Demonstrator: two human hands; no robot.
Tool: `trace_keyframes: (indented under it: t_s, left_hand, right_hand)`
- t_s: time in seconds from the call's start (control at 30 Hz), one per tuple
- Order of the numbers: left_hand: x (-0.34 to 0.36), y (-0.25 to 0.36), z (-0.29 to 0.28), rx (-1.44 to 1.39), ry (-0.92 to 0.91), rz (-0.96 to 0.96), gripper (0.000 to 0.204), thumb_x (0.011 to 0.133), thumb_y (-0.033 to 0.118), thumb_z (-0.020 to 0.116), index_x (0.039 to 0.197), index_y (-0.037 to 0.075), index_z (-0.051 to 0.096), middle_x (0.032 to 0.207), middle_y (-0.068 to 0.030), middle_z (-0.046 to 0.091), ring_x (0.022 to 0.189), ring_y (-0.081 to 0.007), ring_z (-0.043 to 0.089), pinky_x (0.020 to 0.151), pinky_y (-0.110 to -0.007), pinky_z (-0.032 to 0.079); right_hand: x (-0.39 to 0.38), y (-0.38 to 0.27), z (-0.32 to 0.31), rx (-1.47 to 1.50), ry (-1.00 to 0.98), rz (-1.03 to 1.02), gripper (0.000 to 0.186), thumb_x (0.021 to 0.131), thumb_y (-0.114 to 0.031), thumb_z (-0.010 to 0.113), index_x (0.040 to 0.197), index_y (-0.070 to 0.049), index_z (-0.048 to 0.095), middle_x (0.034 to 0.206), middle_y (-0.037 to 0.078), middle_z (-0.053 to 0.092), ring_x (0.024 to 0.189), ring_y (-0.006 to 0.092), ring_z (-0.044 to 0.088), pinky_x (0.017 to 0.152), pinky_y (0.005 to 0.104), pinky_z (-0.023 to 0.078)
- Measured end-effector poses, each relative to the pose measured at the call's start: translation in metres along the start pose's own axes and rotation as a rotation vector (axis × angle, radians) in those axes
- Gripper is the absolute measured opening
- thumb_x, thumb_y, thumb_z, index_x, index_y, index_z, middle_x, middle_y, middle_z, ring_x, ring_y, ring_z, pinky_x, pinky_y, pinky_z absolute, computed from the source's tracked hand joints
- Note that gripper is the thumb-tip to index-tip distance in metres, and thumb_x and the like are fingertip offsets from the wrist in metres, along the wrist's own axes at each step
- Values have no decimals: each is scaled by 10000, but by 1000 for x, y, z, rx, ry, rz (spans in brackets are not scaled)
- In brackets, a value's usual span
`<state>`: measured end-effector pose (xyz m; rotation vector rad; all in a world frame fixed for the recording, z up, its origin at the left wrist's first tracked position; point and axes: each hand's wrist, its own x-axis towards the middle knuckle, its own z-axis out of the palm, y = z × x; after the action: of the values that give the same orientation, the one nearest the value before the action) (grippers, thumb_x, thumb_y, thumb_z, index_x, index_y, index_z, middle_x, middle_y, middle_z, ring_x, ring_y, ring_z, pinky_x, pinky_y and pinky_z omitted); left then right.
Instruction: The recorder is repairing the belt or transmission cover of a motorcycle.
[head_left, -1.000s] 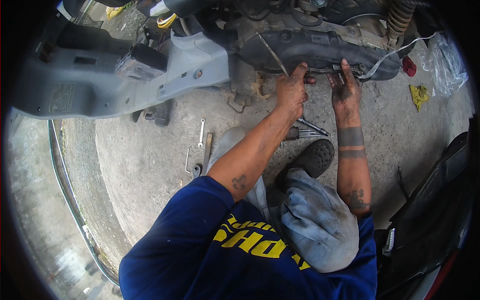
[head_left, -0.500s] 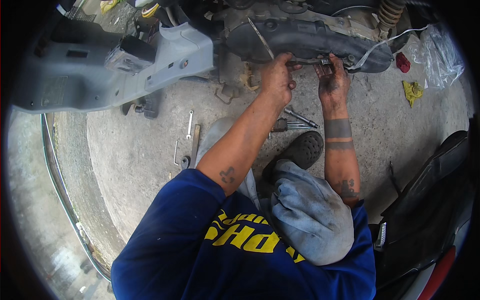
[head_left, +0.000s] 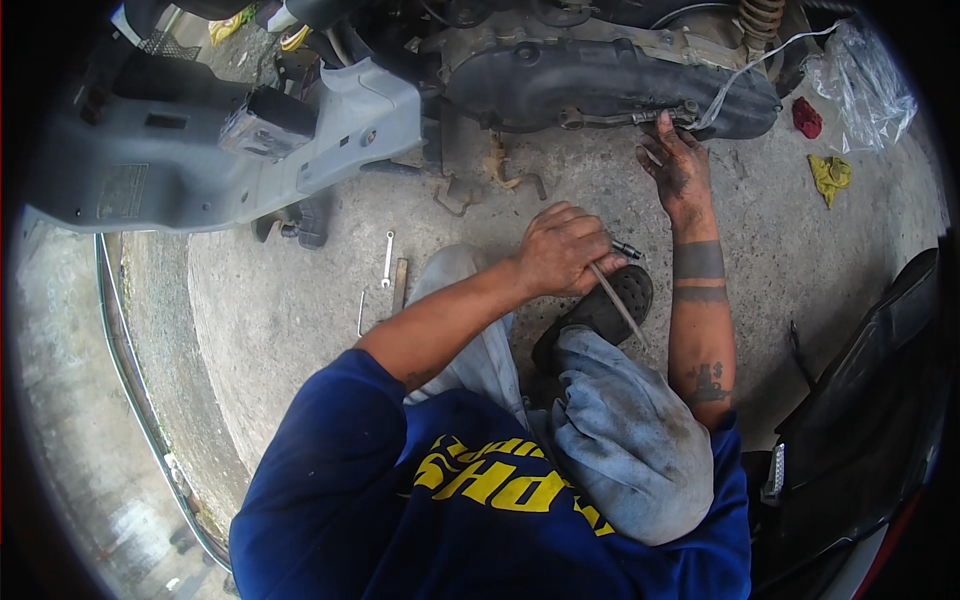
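Observation:
My left hand (head_left: 568, 250) is closed around a long thin metal rod (head_left: 622, 306), which slants down to the right over my shoe. The rod's other end is hidden in the fist. Just beyond my fingers shows the end of a dark socket tool (head_left: 627, 249), mostly covered by the hand. My right hand (head_left: 680, 172) is up at the black engine cover (head_left: 650, 88). One finger lies on the metal kick-start lever (head_left: 620, 119) near its right end, and the other fingers curl below it.
On the concrete to my left lie a combination wrench (head_left: 388, 258), a hex key (head_left: 361, 312) and a flat bar (head_left: 400, 285). A grey plastic panel (head_left: 200, 180) stands far left. Red (head_left: 806, 117) and yellow (head_left: 829, 178) rags and clear plastic (head_left: 862, 85) lie far right.
My left hand has come away from the cover toward my shoe; its rod now points down instead of up. My right hand stays at the lever, shifted slightly right.

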<state>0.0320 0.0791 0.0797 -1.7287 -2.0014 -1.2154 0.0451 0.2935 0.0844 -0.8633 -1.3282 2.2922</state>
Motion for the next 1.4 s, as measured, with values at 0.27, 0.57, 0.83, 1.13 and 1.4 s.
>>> trace_keyframes:
  t_s: [0.27,0.57,0.83,1.13,1.4]
  left_hand:
    - [100,-86,-4,-53,-388,785,296,824,372,667,683,143,542,684,-8,455,685,-195,529,647,-337,431]
    - [35,-31,11,-62,-356,502,302,868,388,644,738,127,566,681,-2,501,632,-187,543,616,-336,463]
    - [48,-48,-3,-850,590,-1232,329,896,368,671,901,45,612,745,-46,633,632,-125,616,370,-231,355]
    - [80,-42,-7,-1159,651,-1473,345,868,315,706,1023,25,602,909,-89,633,714,-169,614,359,-225,281]
    - [80,-52,9,-1152,767,-1426,192,867,267,658,835,90,591,705,-31,570,599,-111,564,388,-253,275]
  right_hand:
    - [8,-18,-13,-200,-28,62,542,785,-412,784,1061,13,591,978,124,667,847,182,609,766,321,492]
    - [1,2,8,87,-46,73,506,805,-423,760,1097,-51,581,1063,97,599,981,226,588,868,398,459]
    - [-2,13,47,180,68,-41,656,718,-316,850,1173,27,526,1089,140,581,926,292,606,768,431,547]
    - [10,24,36,276,-33,-55,237,826,-118,723,992,31,643,1024,117,634,891,261,610,761,421,560]
    - [15,30,39,301,17,-32,191,841,-145,705,975,-25,639,960,68,608,858,234,579,814,427,532]
